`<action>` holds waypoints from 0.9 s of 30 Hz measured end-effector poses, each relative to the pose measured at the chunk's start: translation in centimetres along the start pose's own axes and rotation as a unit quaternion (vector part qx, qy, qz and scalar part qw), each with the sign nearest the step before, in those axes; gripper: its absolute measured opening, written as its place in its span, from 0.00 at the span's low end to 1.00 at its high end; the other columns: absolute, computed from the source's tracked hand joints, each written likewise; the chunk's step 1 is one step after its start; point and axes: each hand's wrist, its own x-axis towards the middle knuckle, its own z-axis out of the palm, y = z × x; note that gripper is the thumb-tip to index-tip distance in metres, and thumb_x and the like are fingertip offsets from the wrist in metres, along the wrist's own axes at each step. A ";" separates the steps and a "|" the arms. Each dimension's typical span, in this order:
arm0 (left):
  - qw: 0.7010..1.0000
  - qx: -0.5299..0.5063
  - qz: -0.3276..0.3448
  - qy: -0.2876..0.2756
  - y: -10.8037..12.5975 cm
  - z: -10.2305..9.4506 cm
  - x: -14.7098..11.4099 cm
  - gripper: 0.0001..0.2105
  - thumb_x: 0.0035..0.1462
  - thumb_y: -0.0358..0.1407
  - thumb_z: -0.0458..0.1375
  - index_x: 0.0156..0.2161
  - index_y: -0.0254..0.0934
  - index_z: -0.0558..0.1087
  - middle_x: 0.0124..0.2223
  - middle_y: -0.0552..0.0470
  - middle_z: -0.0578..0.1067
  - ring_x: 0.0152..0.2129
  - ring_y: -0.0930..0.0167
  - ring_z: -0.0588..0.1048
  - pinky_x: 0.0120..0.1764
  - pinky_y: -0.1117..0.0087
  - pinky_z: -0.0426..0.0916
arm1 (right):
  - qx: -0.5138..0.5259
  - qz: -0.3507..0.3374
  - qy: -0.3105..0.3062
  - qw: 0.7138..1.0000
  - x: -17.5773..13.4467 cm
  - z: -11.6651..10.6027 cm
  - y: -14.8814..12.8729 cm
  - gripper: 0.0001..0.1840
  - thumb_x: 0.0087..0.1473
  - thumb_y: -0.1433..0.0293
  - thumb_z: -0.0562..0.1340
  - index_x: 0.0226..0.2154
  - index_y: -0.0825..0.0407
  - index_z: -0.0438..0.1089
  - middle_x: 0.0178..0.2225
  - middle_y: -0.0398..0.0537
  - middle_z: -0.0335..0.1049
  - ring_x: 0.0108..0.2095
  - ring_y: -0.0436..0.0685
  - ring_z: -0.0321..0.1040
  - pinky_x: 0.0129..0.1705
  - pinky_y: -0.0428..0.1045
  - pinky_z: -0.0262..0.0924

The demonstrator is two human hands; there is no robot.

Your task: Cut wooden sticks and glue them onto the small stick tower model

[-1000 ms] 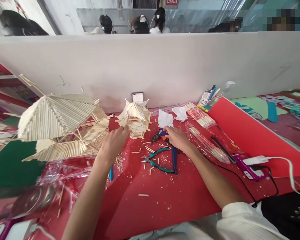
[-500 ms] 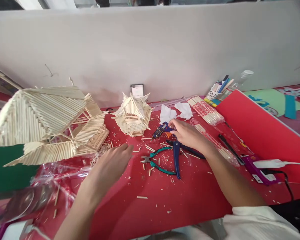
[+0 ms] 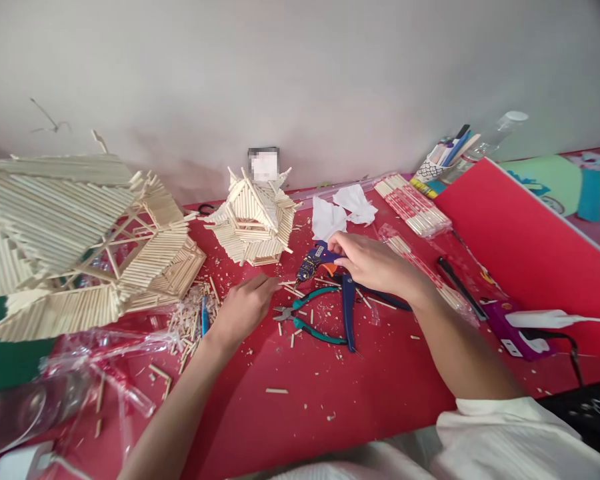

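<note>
My right hand (image 3: 367, 260) has its fingers closed around the handle end of a blue glue gun (image 3: 310, 261), which lies with its nozzle toward the left. My left hand (image 3: 245, 307) reaches over the table, fingers together and bent down. Its fingertips meet the end of a short wooden stick (image 3: 287, 284); their undersides are hidden. Below the glue gun are green-handled cutting pliers (image 3: 303, 320) and a blue-handled tool (image 3: 349, 310). Behind my hands stands a small pavilion of wooden sticks (image 3: 255, 223).
A larger stick-built model (image 3: 65, 227) fills the left side, beside cut sticks and a blue pen-like tool (image 3: 205, 317). Packs of sticks (image 3: 413, 205), white tissues (image 3: 329, 219), a black marker (image 3: 461, 287) and a purple power strip (image 3: 515, 333) lie on the right.
My left hand has moved right, toward the sticks by the glue gun, uncovering the blue pen-like tool. My right hand stays at the glue gun. The view has shifted slightly.
</note>
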 end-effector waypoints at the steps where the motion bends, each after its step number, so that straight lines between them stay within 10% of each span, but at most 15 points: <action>1: 1.000 0.012 -0.004 -0.015 -0.1 0.0 0.1 0.13 0.69 0.27 0.50 0.50 0.37 0.75 0.42 0.46 0.78 0.38 0.66 0.78 0.36 0.71 0.70 | -0.005 -0.001 0.008 1.000 -0.2 -0.2 0.1 0.11 0.61 0.79 0.57 0.43 0.49 0.60 0.44 0.52 0.74 0.44 0.59 0.73 0.42 0.50 0.63; 7: 0.997 0.057 -0.007 -0.052 0.0 0.6 1.4 0.17 0.69 0.30 0.50 0.59 0.41 0.71 0.51 0.45 0.76 0.43 0.65 0.78 0.36 0.71 0.71 | -0.068 0.028 0.061 0.995 -1.6 -1.8 -0.3 0.12 0.62 0.77 0.57 0.47 0.50 0.61 0.45 0.53 0.74 0.43 0.60 0.72 0.39 0.50 0.62; 12: 0.994 0.088 -0.016 -0.057 0.4 0.9 2.5 0.19 0.71 0.33 0.48 0.63 0.37 0.66 0.56 0.40 0.73 0.45 0.63 0.78 0.38 0.69 0.73 | -0.190 0.090 -0.015 0.978 -0.9 -0.3 -1.8 0.20 0.53 0.85 0.56 0.48 0.55 0.62 0.44 0.58 0.73 0.42 0.63 0.71 0.35 0.51 0.58; 20: 0.997 0.005 -0.006 -0.072 -0.2 0.6 -2.8 0.17 0.71 0.31 0.47 0.59 0.43 0.71 0.49 0.46 0.76 0.39 0.67 0.80 0.38 0.70 0.74 | -0.243 0.086 -0.048 0.965 1.1 4.0 -2.4 0.25 0.53 0.82 0.60 0.54 0.60 0.60 0.44 0.61 0.70 0.44 0.65 0.70 0.35 0.50 0.59; 27: 0.996 -0.029 -0.005 -0.082 0.1 1.0 -4.4 0.16 0.72 0.35 0.47 0.59 0.44 0.71 0.52 0.46 0.76 0.41 0.66 0.80 0.39 0.70 0.75 | -0.266 0.113 0.009 0.957 -1.4 0.4 -4.8 0.22 0.51 0.85 0.58 0.50 0.58 0.59 0.40 0.59 0.69 0.39 0.63 0.68 0.34 0.51 0.57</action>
